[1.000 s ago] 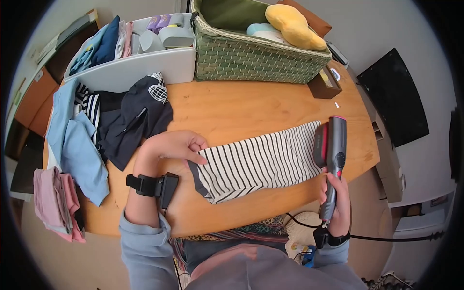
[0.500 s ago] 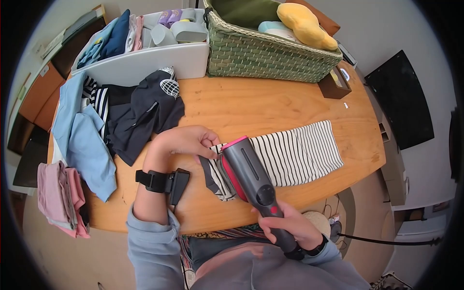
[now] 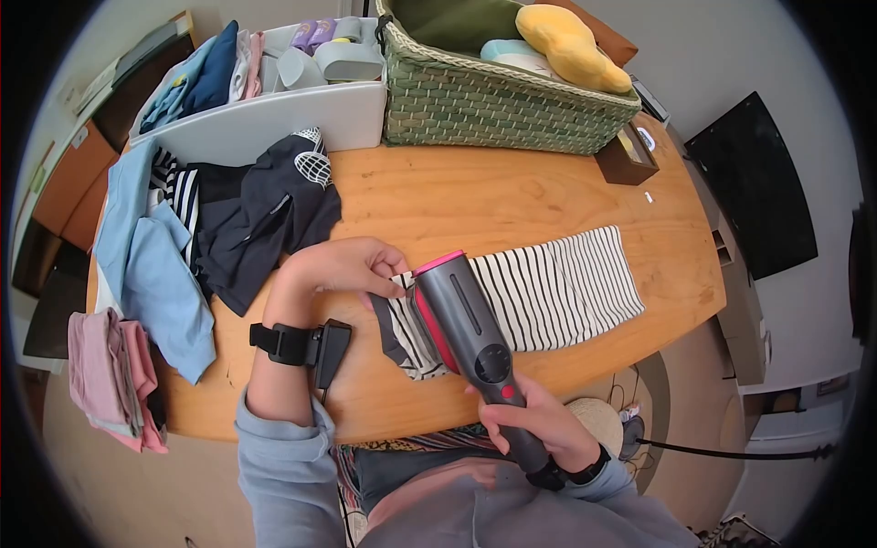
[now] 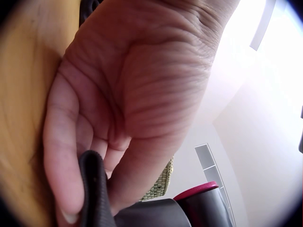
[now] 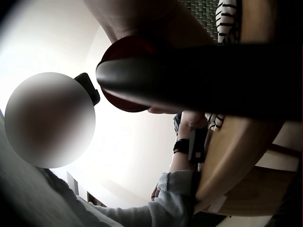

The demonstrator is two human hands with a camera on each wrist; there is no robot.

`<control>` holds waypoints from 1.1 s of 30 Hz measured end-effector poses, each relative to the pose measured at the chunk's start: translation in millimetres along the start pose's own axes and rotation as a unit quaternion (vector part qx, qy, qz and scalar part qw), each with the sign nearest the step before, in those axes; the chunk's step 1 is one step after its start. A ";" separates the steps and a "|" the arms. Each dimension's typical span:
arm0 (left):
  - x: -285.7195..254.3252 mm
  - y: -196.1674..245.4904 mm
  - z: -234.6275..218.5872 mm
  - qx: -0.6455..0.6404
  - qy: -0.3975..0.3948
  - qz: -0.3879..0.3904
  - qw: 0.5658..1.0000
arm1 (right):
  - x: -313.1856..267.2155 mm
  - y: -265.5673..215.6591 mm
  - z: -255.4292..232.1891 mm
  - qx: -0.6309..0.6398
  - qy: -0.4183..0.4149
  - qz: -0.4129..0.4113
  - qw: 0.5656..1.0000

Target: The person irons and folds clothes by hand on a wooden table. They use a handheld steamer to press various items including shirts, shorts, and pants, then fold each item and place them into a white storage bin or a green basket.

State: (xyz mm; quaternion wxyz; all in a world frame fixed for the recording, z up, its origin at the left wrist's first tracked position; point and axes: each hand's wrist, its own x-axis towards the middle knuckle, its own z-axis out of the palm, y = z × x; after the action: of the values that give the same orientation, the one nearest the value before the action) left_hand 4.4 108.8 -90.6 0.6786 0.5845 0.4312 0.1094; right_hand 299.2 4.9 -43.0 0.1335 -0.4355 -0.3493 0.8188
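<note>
A black-and-white striped garment point(image 3: 571, 283), folded into a long strip, lies across the table. Its dark left end is pinched between the thumb and fingers of my left hand point(image 3: 352, 267); the left wrist view shows that dark fabric edge point(image 4: 92, 184) between them. My right hand point(image 3: 548, 425) grips the handle of a grey handheld garment steamer point(image 3: 461, 315) with a pink-red rim. The steamer's head faces left over the strip near my left fingers, hiding part of the stripes. In the right wrist view the steamer's dark body covers much of the picture.
A green woven basket point(image 3: 512, 110) with a yellow plush and a white bin point(image 3: 274, 119) of clothes stand at the back. Dark clothing point(image 3: 265, 219), a light blue garment point(image 3: 169, 283) and folded pink clothes point(image 3: 105, 374) lie left. A black cord point(image 3: 722, 450) runs off right.
My right hand has carried the steamer from the strip's right end leftward to its left end, then kept it nearly still. My left hand keeps its pinch on the garment.
</note>
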 end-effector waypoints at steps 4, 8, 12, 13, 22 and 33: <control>-0.8 0.8 0.5 -0.003 0.001 -0.004 1.000 | -0.1 -0.5 0.1 -0.002 0.001 0.006 1.000; -2.2 3.5 2.2 0.017 0.002 -0.005 1.000 | -0.3 -1.0 -0.9 -0.002 0.001 0.004 1.000; -1.9 4.0 1.7 0.025 -0.001 0.001 1.000 | -5.3 -4.4 -4.3 0.005 0.009 0.004 1.000; -0.6 0.6 0.8 0.014 -0.006 0.001 1.000 | -7.2 -5.9 -5.3 0.003 0.014 0.003 1.000; -0.7 2.3 1.3 0.006 -0.013 -0.020 1.000 | -24.8 -16.1 -28.2 0.019 0.069 -0.029 0.997; -0.6 3.5 1.3 -0.001 -0.024 -0.009 1.000 | -50.8 -10.2 -63.9 0.040 0.129 -0.081 0.987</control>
State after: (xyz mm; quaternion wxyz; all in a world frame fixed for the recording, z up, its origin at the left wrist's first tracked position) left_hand 6.2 108.5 -87.3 0.6902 0.5825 0.4198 0.0896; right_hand 379.7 14.8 -28.6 0.2609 -0.5020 -0.3305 0.7554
